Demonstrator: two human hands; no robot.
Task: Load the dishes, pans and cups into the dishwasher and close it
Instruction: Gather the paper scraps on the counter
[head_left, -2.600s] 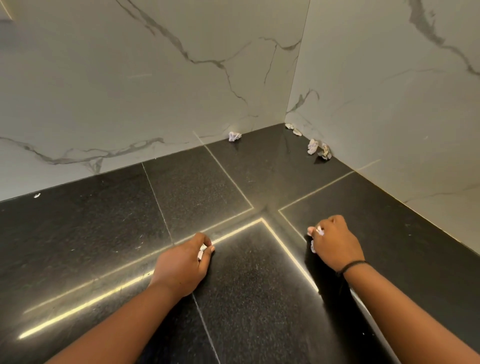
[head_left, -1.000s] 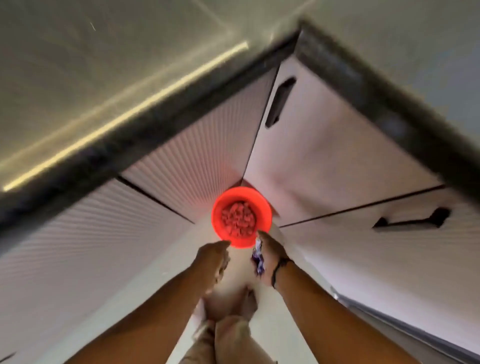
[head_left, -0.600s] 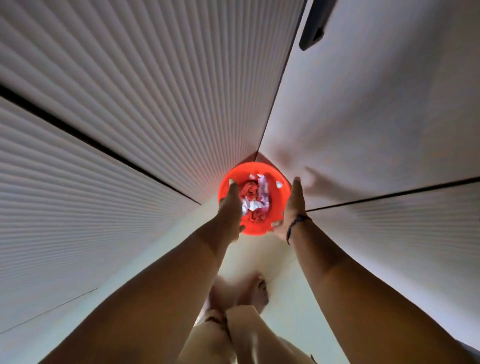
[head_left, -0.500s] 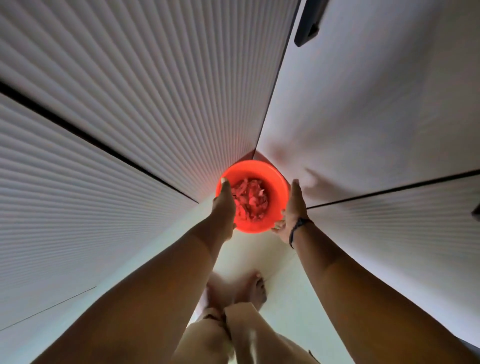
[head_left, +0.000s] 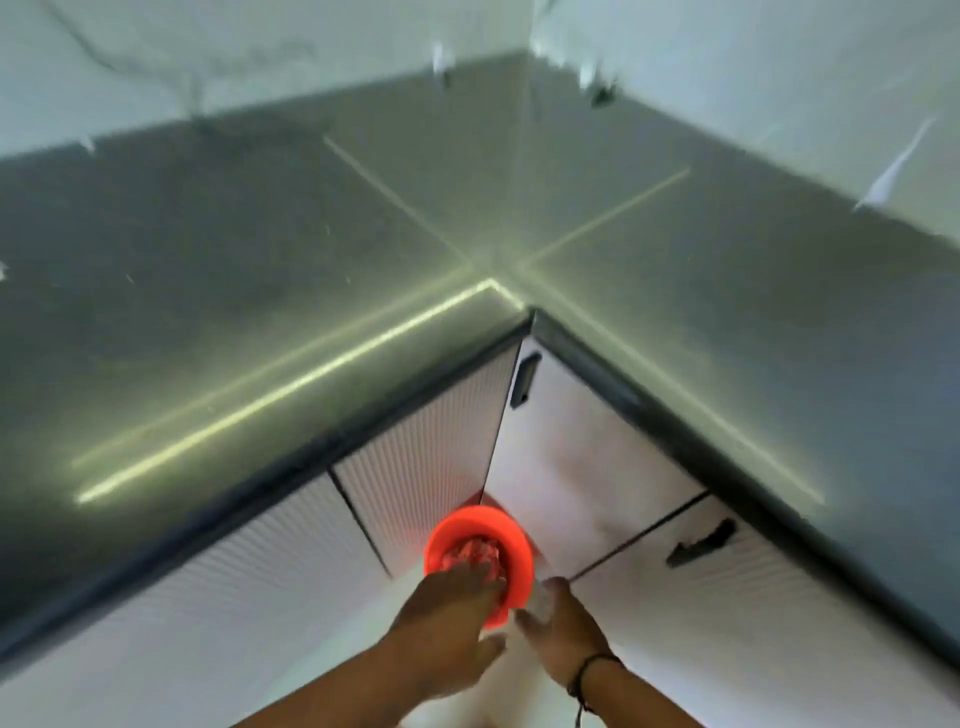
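Orange bin (head_left: 480, 558), low in the corner under the desk (head_left: 260, 291), full of crumpled scraps (head_left: 475, 558), left hand (head_left: 447, 636) above it, fingers loosely spread, right hand (head_left: 558, 636) beside its rim, grip too blurred to tell.

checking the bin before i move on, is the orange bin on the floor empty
No, the orange bin in the cabinet corner holds a heap of crumpled scraps, and the left hand reaches over its rim.

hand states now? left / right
Left hand: open, fingers reaching over the orange bin, holding nothing visible.
Right hand: open, beside the bin; blurred.
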